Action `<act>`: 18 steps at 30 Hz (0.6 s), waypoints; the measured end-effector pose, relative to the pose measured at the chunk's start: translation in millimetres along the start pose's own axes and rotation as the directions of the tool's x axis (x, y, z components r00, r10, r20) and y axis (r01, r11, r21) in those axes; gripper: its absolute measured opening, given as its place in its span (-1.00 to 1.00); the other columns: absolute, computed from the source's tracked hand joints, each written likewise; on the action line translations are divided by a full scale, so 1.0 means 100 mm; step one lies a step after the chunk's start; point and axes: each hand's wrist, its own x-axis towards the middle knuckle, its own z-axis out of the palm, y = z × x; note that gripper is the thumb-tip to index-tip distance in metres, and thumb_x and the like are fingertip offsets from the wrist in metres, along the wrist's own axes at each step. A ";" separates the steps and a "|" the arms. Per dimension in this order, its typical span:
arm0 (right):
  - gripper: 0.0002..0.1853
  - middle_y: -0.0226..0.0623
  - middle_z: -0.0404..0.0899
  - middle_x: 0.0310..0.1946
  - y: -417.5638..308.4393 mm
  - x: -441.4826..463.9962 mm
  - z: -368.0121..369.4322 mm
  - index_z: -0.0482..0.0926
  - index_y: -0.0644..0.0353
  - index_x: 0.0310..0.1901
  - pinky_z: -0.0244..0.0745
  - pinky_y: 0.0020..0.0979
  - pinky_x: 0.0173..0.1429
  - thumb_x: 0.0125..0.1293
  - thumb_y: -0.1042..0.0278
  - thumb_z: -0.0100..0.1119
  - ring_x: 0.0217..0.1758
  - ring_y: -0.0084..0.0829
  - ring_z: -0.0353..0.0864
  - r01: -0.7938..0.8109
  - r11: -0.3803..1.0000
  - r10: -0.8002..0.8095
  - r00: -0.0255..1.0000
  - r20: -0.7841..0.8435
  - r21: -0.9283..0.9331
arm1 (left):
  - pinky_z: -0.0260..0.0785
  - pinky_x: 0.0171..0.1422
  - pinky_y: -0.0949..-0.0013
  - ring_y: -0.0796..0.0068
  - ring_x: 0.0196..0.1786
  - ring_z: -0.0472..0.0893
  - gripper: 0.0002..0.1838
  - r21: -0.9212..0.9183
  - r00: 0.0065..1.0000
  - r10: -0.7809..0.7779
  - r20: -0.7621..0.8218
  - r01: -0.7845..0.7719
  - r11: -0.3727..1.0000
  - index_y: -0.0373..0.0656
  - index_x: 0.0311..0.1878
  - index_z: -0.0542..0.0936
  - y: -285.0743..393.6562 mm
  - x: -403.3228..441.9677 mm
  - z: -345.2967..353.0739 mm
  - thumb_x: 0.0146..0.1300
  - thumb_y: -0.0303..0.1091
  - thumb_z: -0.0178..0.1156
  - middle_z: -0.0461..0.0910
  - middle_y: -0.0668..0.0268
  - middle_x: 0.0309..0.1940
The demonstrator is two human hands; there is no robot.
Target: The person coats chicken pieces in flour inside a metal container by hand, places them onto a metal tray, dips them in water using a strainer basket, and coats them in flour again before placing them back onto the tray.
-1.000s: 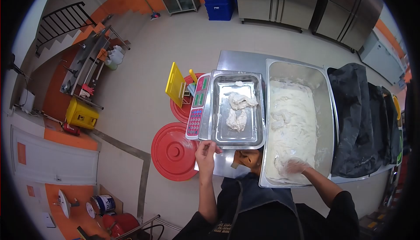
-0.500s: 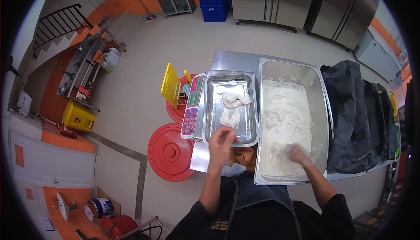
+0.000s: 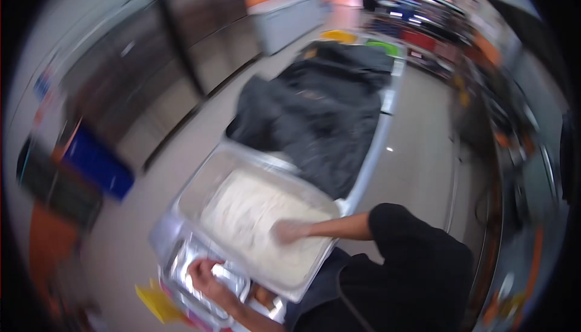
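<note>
A deep steel pan (image 3: 196,180) holds a bed of white flour (image 3: 242,211). My right hand (image 3: 289,231) is in the flour near the pan's right side, its fingers blurred and partly sunk, so their grip does not show. Beside the pan, at the lower left, lies a smaller steel tray (image 3: 233,274). My left hand (image 3: 206,276) is over this tray with its fingers bent; blur hides whether they hold anything. The floured pieces in the tray cannot be made out.
Dark cloth (image 3: 315,108) covers the table's far part, with a yellow item (image 3: 339,36) and a green item (image 3: 382,47) at its end. A yellow board (image 3: 158,302) stands at the lower left. Steel cabinets (image 3: 151,78) and a blue crate stack (image 3: 100,161) are beyond.
The view has swung strongly to the right and blurred, so the pan and tray appear lower and farther left. My left hand has come over the tray; my right hand is still in the flour.
</note>
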 end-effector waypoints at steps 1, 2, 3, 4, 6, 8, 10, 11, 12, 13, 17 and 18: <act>-0.80 -0.09 0.45 -0.53 0.00 0.09 -0.06 0.47 0.23 -0.52 0.40 -0.14 -0.18 0.04 0.26 0.08 -0.43 -0.14 0.46 0.049 0.997 -0.043 0.995 -0.094 0.056 | 0.42 -0.17 0.36 0.39 -0.38 0.54 -0.80 -0.100 0.998 0.054 0.039 -0.050 0.994 -0.29 -0.21 0.44 -0.16 0.04 0.20 0.29 -0.33 -0.04 0.47 0.25 -0.40; -0.81 -0.10 0.48 -0.47 -0.19 0.19 -0.22 0.48 0.22 -0.47 0.41 -0.15 -0.16 0.03 0.26 0.10 -0.38 -0.15 0.49 -0.125 0.982 0.140 0.985 -0.102 0.144 | 0.40 -0.14 0.33 0.35 -0.35 0.54 -0.74 -0.177 0.995 0.094 0.035 -0.087 0.980 -0.28 -0.20 0.44 -0.31 0.05 0.38 0.27 -0.25 -0.05 0.47 0.23 -0.38; -0.81 -0.12 0.51 -0.42 -0.41 0.23 -0.35 0.50 0.20 -0.43 0.41 -0.15 -0.15 0.02 0.25 0.11 -0.33 -0.15 0.52 -0.270 0.930 0.298 0.951 -0.082 0.249 | 0.35 0.01 0.23 0.18 -0.20 0.54 -0.65 0.050 0.935 0.140 0.326 -0.165 0.985 -0.32 -0.04 0.44 -0.58 0.02 0.62 0.18 -0.28 0.00 0.50 0.07 -0.20; -0.81 -0.13 0.52 -0.39 -0.46 0.12 -0.37 0.51 0.19 -0.40 0.42 -0.16 -0.13 0.03 0.24 0.11 -0.29 -0.17 0.53 -0.297 0.897 0.355 0.925 -0.135 0.329 | 0.26 0.16 0.16 0.05 -0.02 0.48 -0.53 0.420 0.705 -0.177 0.687 -0.186 0.888 -0.35 0.12 0.38 -0.72 -0.08 0.93 0.19 -0.26 0.01 0.46 -0.04 0.02; -0.78 -0.15 0.55 -0.31 -0.52 0.07 -0.61 0.52 0.17 -0.34 0.44 -0.18 -0.11 0.04 0.22 0.12 -0.23 -0.18 0.55 -0.385 0.845 0.454 0.883 -0.117 0.370 | 0.00 0.38 0.14 0.03 0.24 0.31 -0.45 0.275 0.750 -0.097 0.655 -0.116 0.955 -0.30 0.18 0.36 -0.58 -0.10 1.12 0.17 -0.18 0.07 0.40 0.01 0.14; -0.75 -0.15 0.56 -0.24 -0.75 0.15 -1.25 0.53 0.15 -0.28 0.45 -0.19 -0.07 0.07 0.18 0.12 -0.18 -0.17 0.55 -0.597 0.794 0.588 0.802 0.100 0.116 | -0.11 0.42 0.04 0.03 0.29 0.27 -0.43 0.212 0.764 0.132 0.631 -0.333 0.919 -0.28 0.19 0.36 -0.20 0.04 1.06 0.16 -0.15 0.07 0.38 0.02 0.17; -0.74 -0.14 0.58 -0.20 -0.72 -0.07 -1.06 0.55 0.17 -0.24 0.46 -0.17 -0.04 0.08 0.20 0.12 -0.18 -0.13 0.56 -0.418 0.901 0.429 0.899 -0.091 0.116 | -0.21 0.42 -0.11 0.02 0.33 0.22 -0.42 0.212 0.792 0.176 0.585 -0.359 0.909 -0.23 0.18 0.38 -0.45 -0.14 1.23 0.18 -0.05 0.05 0.35 0.06 0.20; -0.70 -0.13 0.54 -0.13 -0.69 -0.13 -1.01 0.51 0.18 -0.17 0.41 -0.19 0.02 0.12 0.18 0.09 -0.11 -0.16 0.51 -0.399 0.911 0.405 0.913 -0.045 0.101 | -0.20 0.43 -0.07 0.03 0.34 0.20 -0.46 0.345 0.589 0.024 0.808 -0.505 0.791 -0.20 0.15 0.40 -0.54 -0.13 1.37 0.20 -0.04 0.02 0.36 0.10 0.18; -0.66 -0.13 0.49 -0.06 -0.74 -0.07 -1.11 0.46 0.19 -0.09 0.36 -0.21 0.08 0.16 0.17 0.06 -0.04 -0.20 0.47 -0.443 0.894 0.436 0.895 0.098 0.064 | -0.17 0.42 -0.08 0.01 0.33 0.20 -0.48 0.381 0.652 0.025 0.758 -0.474 0.794 -0.19 0.14 0.40 -0.56 -0.16 1.32 0.21 -0.05 0.01 0.36 0.11 0.18; -0.63 -0.12 0.45 0.01 -0.77 0.00 -1.31 0.42 0.19 -0.02 0.32 -0.23 0.14 0.20 0.16 0.03 0.03 -0.24 0.43 -0.476 0.878 0.470 0.838 0.278 -0.050 | -0.14 0.41 -0.08 0.00 0.32 0.20 -0.50 0.405 0.711 0.050 0.702 -0.456 0.793 -0.19 0.13 0.40 -0.58 -0.09 1.33 0.22 -0.07 0.00 0.36 0.12 0.18; -0.52 -0.09 0.33 0.19 -0.81 0.00 -1.62 0.30 0.21 0.20 0.18 -0.28 0.32 0.33 0.11 -0.08 0.24 -0.32 0.31 -0.492 0.865 0.488 0.782 0.388 -0.097 | -0.13 0.41 -0.08 -0.04 0.33 0.20 -0.48 0.251 0.598 0.210 0.774 -0.594 0.765 -0.19 0.13 0.41 -0.53 -0.08 1.53 0.27 0.00 -0.14 0.39 0.11 0.16; -0.52 -0.07 0.34 0.17 -0.79 -0.13 -1.53 0.31 0.20 0.19 0.18 -0.27 0.31 0.34 0.10 -0.11 0.23 -0.30 0.33 -0.489 0.872 0.473 0.849 0.234 0.014 | -0.16 0.41 -0.10 -0.01 0.34 0.20 -0.50 0.350 0.638 0.124 0.760 -0.562 0.749 -0.17 0.16 0.40 -0.70 -0.13 1.55 0.27 -0.05 -0.11 0.36 0.11 0.18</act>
